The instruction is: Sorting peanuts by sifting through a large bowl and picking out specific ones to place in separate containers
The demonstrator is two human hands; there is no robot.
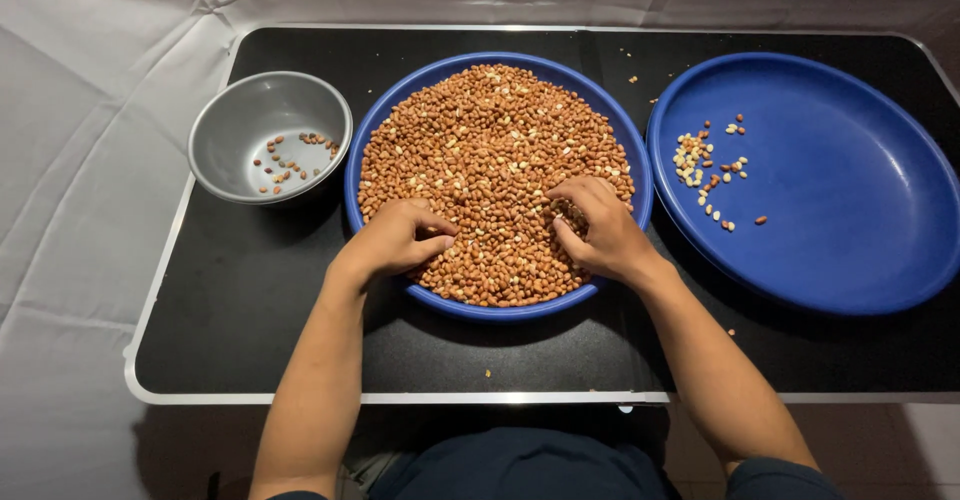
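A round blue tray (635,150) in the middle of the black table (250,300) is heaped with brown peanuts (490,140). My left hand (395,240) rests on the near left part of the heap, fingers curled into the nuts. On the near right part my right hand (600,225) has its fingertips bent down into the peanuts. Whether either hand pinches a nut is hidden by the fingers.
A grey metal bowl (225,145) at the left holds several dark peanuts. At the right, a bigger blue tray (850,190) carries a small cluster of pale and brown nuts (705,165). A few stray nuts lie on the table. White cloth surrounds the table.
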